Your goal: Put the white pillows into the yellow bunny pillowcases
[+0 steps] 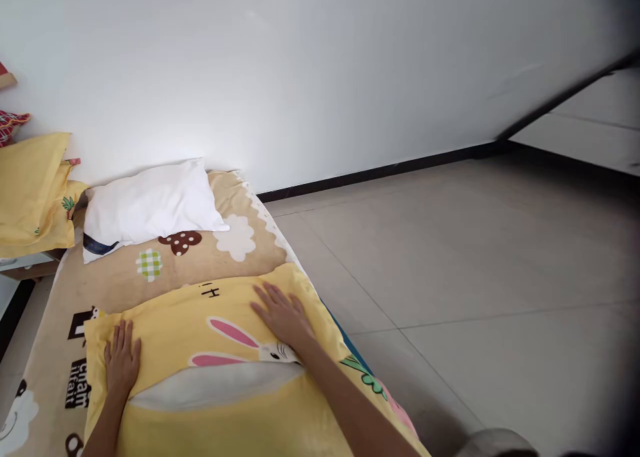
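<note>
A yellow pillowcase [170,340] with a rabbit print lies across the bed, and a white pillow [215,385] shows through the long gap in its middle. My left hand [121,364] rests flat on the pillowcase's left side, fingers stretched out. On its upper right part, above the rabbit's face, my right hand [284,316] is laid flat with the fingers spread. Neither hand grips the cloth. The near edge of the pillowcase runs out of view at the bottom.
A white pillow without a cover [155,200] lies at the head of the patterned bed [190,267], by the wall. Folded yellow bedding [35,194] sits on a low cabinet [30,268] at the left. Grey tiled floor [425,257] stretches along the right.
</note>
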Demonstrator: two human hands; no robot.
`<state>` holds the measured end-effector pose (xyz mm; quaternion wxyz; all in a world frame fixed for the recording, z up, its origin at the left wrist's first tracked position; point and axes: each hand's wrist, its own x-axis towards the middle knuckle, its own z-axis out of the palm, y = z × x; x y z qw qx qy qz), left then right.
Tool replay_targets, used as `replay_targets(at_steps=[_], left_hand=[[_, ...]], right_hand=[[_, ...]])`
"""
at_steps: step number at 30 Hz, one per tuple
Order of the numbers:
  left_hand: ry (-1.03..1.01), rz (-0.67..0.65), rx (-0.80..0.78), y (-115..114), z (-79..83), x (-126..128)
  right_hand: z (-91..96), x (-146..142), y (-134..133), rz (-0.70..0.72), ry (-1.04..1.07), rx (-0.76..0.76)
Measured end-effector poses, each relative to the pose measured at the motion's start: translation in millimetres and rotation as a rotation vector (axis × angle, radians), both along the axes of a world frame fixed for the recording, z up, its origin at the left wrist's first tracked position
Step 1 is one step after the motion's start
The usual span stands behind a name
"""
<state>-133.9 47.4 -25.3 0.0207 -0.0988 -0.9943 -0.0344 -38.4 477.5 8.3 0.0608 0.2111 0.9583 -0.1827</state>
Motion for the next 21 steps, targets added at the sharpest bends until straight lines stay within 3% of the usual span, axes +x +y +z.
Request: replay_targets(at_steps=[3,6,9,12,15,18,21], left_hand=[[0.129,0.047,0.015,1,-11.9,-5],[0.143,0.047,0.019,11,-12.9,-7],[0.138,0.046,0.012,12,-14.2,-7],[0.153,0.039,0.004,8,-19.0,-8],[0.165,0.021,0.006,4,-23.9,-10],[0.173,0.012,0.011,3,-26.6,-10],[0.185,-0.002,0.020,2,-28.6,-10]], right_hand=[[-27.7,11,42,-0.049,-0.003,-0.017],[-42.6,15,49,-0.108,0.036,-0.028],[-35.0,9,49,-0.134,0.003,-0.045],[-5.4,-11,40,-0.152,-0.083,-0.027],[30.5,-43,-3,-0.110,-0.109,-0.015],[53.2,-75,-91,0.152,-0.029,-0.111],[55.1,-91,-181,0.471,0.023,-0.234]])
